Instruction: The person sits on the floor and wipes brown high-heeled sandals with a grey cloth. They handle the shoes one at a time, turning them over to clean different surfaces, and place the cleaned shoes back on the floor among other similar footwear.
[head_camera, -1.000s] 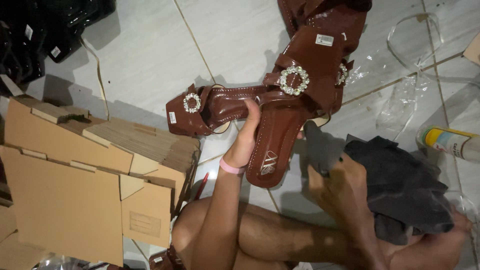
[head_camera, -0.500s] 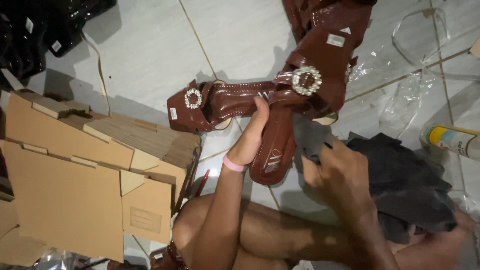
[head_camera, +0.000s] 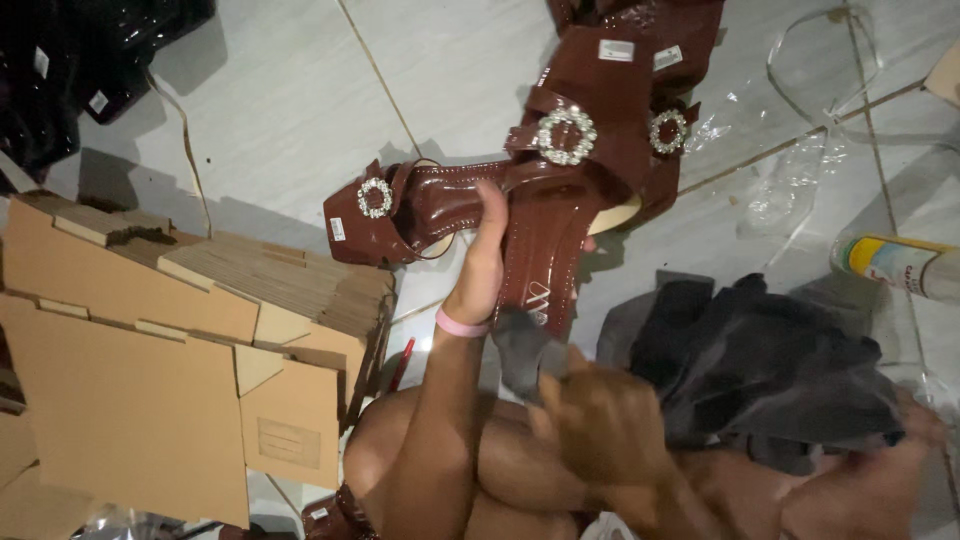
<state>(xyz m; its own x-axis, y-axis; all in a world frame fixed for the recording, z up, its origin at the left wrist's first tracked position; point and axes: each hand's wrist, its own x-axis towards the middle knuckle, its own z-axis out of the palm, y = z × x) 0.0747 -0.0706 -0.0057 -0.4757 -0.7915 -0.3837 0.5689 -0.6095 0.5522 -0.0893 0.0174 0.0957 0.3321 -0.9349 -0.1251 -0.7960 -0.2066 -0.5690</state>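
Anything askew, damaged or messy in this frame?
No damage shows. Loose clear plastic wrap lies crumpled on the floor tiles, and flattened cartons sit in an uneven stack. The left hand holds a sandal.

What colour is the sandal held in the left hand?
Glossy dark reddish-brown sandal, seen in the head view.

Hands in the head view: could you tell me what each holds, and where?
Left hand grips a brown sandal mid-sole; right hand pinches a dark cloth.

Single head-mounted view looks steeply down, at close range, onto the tiled floor (head_camera: 280, 110) before the seated person.
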